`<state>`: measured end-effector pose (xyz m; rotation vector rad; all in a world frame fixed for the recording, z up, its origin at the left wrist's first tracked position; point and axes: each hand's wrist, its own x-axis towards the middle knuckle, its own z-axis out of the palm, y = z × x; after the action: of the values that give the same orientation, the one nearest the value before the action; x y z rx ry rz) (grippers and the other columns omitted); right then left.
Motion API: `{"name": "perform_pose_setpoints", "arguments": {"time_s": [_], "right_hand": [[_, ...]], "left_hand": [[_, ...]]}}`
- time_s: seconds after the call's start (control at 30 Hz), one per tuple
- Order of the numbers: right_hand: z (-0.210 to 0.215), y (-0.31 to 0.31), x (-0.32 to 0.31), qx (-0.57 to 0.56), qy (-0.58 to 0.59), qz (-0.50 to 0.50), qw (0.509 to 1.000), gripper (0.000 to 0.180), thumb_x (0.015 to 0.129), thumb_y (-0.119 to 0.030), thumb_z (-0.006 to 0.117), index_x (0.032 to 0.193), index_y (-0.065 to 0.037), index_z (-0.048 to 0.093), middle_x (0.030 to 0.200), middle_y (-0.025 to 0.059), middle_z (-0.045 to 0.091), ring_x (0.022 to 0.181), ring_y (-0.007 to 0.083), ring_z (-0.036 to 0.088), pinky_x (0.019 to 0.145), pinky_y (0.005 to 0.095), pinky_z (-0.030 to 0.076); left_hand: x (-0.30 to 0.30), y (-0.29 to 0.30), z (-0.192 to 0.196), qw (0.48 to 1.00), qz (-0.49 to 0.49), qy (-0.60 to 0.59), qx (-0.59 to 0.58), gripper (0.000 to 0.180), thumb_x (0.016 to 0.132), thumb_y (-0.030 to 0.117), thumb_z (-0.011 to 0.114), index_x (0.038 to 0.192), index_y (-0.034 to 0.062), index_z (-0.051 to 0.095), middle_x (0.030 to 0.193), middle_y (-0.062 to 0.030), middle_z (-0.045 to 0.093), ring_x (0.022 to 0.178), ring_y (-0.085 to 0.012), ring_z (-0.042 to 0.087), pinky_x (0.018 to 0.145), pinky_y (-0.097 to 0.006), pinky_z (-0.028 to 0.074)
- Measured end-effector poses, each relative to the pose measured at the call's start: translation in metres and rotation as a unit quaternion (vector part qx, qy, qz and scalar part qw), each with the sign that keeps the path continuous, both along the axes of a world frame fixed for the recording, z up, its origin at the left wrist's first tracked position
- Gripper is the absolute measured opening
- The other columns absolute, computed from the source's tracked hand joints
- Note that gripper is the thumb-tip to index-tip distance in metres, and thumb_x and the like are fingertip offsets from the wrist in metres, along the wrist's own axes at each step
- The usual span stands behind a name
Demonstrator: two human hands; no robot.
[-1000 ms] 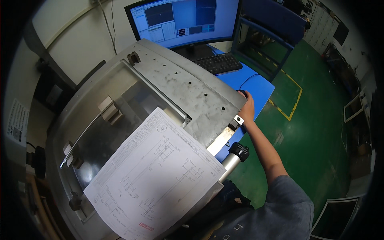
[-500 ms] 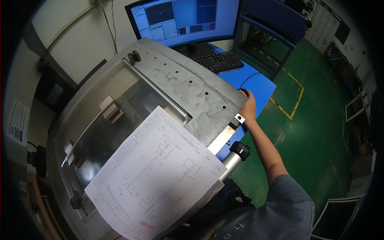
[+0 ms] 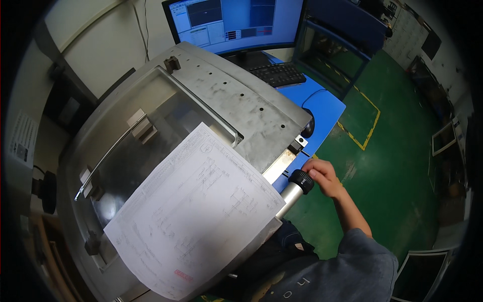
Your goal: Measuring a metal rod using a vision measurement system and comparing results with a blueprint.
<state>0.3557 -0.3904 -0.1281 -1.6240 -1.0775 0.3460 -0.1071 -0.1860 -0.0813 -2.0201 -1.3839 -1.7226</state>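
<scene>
My right hand (image 3: 324,177) is at the black ribbed knob (image 3: 300,182) on the end of a silver shaft, fingers bent over its rim and thumb against its face. Its arm, in a grey sleeve, comes from the lower right. My left hand is out of sight. A black computer mouse (image 3: 309,123) lies on the blue tabletop beyond the right hand. A paper technical drawing (image 3: 196,216) covers the near part of a grey metal machine table. On the glass plate (image 3: 166,108), a thin metal rod (image 3: 108,156) rests across two small blocks.
A dark clamp (image 3: 172,64) sits at the glass frame's far corner, and another (image 3: 92,242) stands at the near left. Behind the metal table (image 3: 251,121) are a keyboard (image 3: 276,75) and a lit monitor (image 3: 231,25). Yellow tape (image 3: 370,131) marks the green floor at right.
My right hand has left the mouse and come back toward me onto the black knob. The mouse now shows uncovered. The view has shifted slightly.
</scene>
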Motion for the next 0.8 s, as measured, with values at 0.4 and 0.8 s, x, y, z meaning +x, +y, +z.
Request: {"name": "perform_pose_setpoints", "arguments": {"time_s": [0.4,0.8], "right_hand": [[0.012,0.017,0.003,-0.014,-0.104,-0.018,0.994,0.029,0.08,-0.018,0.038,0.057,-0.001,0.04,0.051,0.0103,0.038,0.047,0.023,0.039,0.046,0.0309,0.031],[0.004,-0.007,-0.008,-0.049,0.082,-0.011,0.995,0.033,0.082,-0.021,0.039,0.058,0.0,0.041,0.049,0.0084,0.036,0.045,0.0154,0.035,0.045,0.028,0.03]], "left_hand": [[0.002,-0.001,0.0,1.0,-0.018,-0.006,0.015,0.028,0.08,0.009,0.046,0.055,-0.0022,0.044,0.052,-0.0075,0.044,0.046,-0.0156,0.04,0.045,-0.026,0.036],[0.011,-0.003,0.003,0.999,-0.018,-0.028,0.005,0.027,0.079,0.008,0.045,0.055,-0.0033,0.047,0.053,-0.0093,0.047,0.046,-0.017,0.042,0.045,-0.026,0.038]]}}
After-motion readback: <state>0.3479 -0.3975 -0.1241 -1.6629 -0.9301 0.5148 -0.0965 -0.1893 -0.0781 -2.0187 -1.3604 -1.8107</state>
